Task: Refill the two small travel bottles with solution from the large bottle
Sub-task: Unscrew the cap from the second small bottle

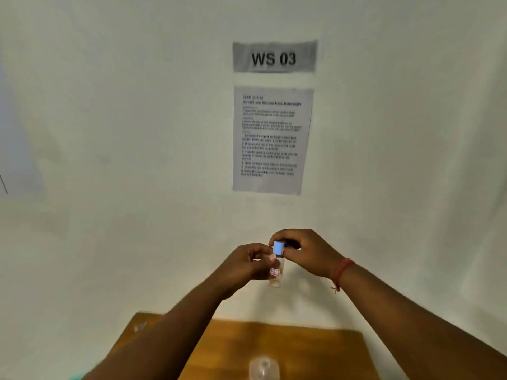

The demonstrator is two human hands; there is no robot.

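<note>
Head view, pointed mostly at the wall point(109, 133). Landmark for everything below: the wooden table point(315, 349) at the bottom edge.

Above the table, on the wall, hung a grey "WS 03" sign point(274, 57), with a printed instruction sheet point(271, 139) right under it. Text too blurred to read beyond a numbered list.

On the table, at the bottom edge of view, stood a clear plastic bottle point(263, 367) with its top apparently open. Cropped, so I couldn't tell if it was the large one or the second travel bottle, nor its fill level.

Held up well above the table, in front of the wall, was a small clear bottle point(275, 275) with a red-bordered label. Left hand point(247, 266) was clamped around its body. Right hand point(304, 252) had thumb and fingers pinched shut on the blue cap point(278, 248), which sat on the bottle's neck. A red thread band point(341, 271) sat on the right wrist.

Progress, my read: cap step on one travel bottle. Couldn't tell from a single frame whether it was going on or coming off. Bottle looked clear at the bottom; liquid level not readable. If uncapping, pour and recap were both still ahead for it. If capping, that one was about done. Status of the other travel bottle unknown.
</note>
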